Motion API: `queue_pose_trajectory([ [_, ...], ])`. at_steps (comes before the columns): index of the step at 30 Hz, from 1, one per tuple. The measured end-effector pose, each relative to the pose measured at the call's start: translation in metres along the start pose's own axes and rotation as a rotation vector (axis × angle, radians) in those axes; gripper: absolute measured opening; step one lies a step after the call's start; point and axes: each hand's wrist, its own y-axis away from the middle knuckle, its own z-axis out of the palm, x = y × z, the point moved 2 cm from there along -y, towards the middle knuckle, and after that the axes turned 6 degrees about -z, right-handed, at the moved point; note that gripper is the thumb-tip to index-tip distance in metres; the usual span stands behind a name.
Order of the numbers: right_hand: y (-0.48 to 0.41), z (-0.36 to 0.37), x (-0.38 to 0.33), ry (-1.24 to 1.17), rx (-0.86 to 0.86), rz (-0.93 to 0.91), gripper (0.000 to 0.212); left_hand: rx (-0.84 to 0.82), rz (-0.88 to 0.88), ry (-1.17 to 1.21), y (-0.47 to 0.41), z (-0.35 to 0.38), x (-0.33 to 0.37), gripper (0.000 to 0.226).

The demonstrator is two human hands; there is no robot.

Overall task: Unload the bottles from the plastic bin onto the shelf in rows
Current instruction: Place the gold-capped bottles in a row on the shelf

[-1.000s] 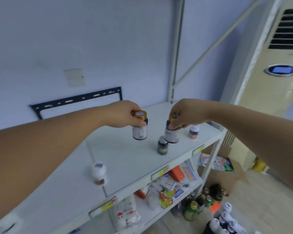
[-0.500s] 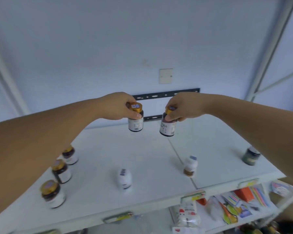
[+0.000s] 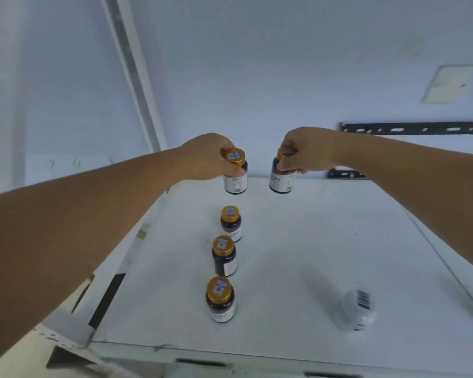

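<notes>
Gripping gold caps, the left hand (image 3: 208, 159) holds one dark, white-labelled glass bottle (image 3: 236, 181), the right hand (image 3: 309, 151) a twin bottle (image 3: 280, 182) alongside. Three matching bottles (image 3: 224, 255) line the white shelf (image 3: 311, 241) before the left grip; one white plastic bottle (image 3: 358, 309) stands before the right.

No readable text. Barcode stickers (image 3: 220, 285) on gold caps (image 3: 214, 297); print on bottle labels (image 3: 235, 183) too blurred.

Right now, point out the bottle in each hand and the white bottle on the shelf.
Left-hand bottle (image 3: 235, 183): head view, on its white label.
Right-hand bottle (image 3: 280, 183): head view, on its white label.
White bottle (image 3: 356, 312): head view, on its blurred white body.
</notes>
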Motion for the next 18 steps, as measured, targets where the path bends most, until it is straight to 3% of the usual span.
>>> queue_pose_trajectory([
  [4, -0.055, 0.020, -0.006, -0.035, 0.007, -0.063, 0.019, -0.026, -0.065, 0.039, -0.020, 0.027, -0.032, 0.042],
  [10, -0.133, 0.066, -0.001, -0.049, -0.053, -0.110, 0.023, -0.049, -0.137, 0.096, -0.052, 0.073, -0.063, 0.041],
  [14, -0.168, 0.094, 0.006, -0.065, -0.073, -0.109, 0.037, -0.086, -0.164, 0.111, -0.067, 0.099, -0.078, 0.036],
  [18, -0.187, 0.126, 0.015, -0.131, -0.091, -0.066, 0.044, -0.107, -0.183, 0.141, -0.075, 0.118, -0.088, 0.047],
])
